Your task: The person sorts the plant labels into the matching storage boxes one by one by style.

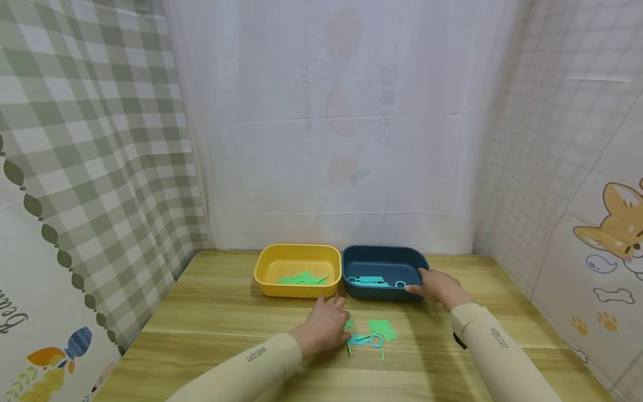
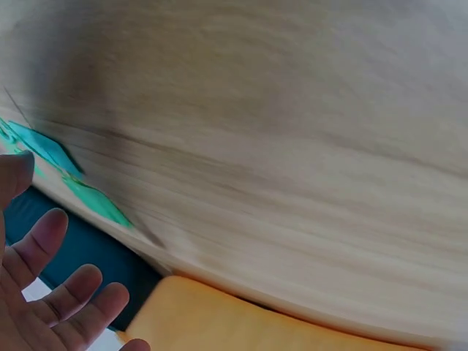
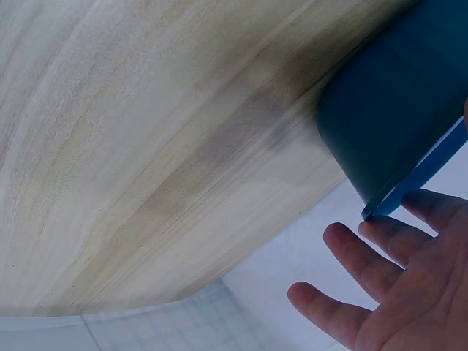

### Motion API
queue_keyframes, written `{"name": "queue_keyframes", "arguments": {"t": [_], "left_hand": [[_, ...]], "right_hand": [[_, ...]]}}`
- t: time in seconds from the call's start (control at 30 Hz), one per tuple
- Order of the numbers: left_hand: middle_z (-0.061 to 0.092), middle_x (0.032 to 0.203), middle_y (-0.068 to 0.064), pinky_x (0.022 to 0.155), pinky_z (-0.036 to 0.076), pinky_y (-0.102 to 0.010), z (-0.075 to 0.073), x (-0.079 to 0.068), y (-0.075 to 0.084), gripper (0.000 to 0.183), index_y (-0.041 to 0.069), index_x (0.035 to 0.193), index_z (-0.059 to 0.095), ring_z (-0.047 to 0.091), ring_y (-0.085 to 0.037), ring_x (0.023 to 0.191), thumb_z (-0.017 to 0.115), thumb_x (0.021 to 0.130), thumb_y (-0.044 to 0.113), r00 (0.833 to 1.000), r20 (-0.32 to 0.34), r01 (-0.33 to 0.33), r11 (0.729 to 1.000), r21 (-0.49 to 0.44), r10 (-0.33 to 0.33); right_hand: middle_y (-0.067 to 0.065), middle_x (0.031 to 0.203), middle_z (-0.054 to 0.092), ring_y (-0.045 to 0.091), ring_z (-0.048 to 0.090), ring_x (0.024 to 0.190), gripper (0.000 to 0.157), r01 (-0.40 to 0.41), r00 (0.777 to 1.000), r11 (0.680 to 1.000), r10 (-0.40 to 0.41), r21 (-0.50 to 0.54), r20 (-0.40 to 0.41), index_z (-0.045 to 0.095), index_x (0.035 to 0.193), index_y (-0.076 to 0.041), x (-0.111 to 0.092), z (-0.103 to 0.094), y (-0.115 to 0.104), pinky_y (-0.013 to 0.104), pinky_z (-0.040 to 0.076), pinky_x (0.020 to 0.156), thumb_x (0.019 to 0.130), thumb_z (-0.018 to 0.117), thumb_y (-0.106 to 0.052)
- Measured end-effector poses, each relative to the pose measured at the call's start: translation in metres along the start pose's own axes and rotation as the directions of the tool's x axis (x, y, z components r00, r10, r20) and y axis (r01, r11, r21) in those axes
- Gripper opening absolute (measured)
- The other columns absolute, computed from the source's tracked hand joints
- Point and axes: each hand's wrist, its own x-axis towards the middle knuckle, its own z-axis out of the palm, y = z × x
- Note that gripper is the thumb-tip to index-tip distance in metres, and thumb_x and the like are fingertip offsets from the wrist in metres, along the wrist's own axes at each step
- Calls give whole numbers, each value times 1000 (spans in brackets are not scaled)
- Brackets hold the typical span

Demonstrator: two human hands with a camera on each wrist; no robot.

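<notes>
My left hand hovers low over the table, fingers loosely spread, right beside a small group of flat pieces. In that group are a light-blue piece with a ring end, a green square piece and thin green sticks. The left wrist view shows the fingers apart, holding nothing. My right hand is at the right front corner of the dark blue bin. Its fingers are extended near the bin's rim. Inside that bin lie several light-blue pieces, some with rings.
A yellow bin stands directly left of the blue one, with several flat green pieces in it. Both bins sit near the back edge of the wooden table. Fabric curtains hang behind and on both sides.
</notes>
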Motion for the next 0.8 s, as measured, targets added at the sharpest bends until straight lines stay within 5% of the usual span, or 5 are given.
{"name": "queue_keyframes", "arguments": {"t": [0.33,0.5,0.8], "left_hand": [[54,115,-6,84,39,-49,6,-3,-8,50,19,96,68,52,-23,99,50,80,63,996,61,66,997,-26,-65],[54,102,-5,79,39,-47,8,-4,-3,53,18,88,68,52,-22,93,50,77,67,997,58,44,999,-31,-42],[50,86,0,79,39,-48,9,-10,-22,25,18,82,66,51,-22,83,60,76,41,989,120,93,996,-17,-90]], "right_hand": [[38,125,38,51,39,113,82,5,1000,1000,-5,-4,-3,35,129,15,-2,-3,-2,60,36,84,86,51,-53],[38,125,38,51,39,113,83,3,1000,1000,-4,-4,-4,35,130,15,-3,-2,-1,60,37,84,85,50,-54],[38,127,36,51,37,114,84,-1,1000,1000,1,2,0,33,131,14,-3,-1,-1,60,36,85,86,49,-55]]}}
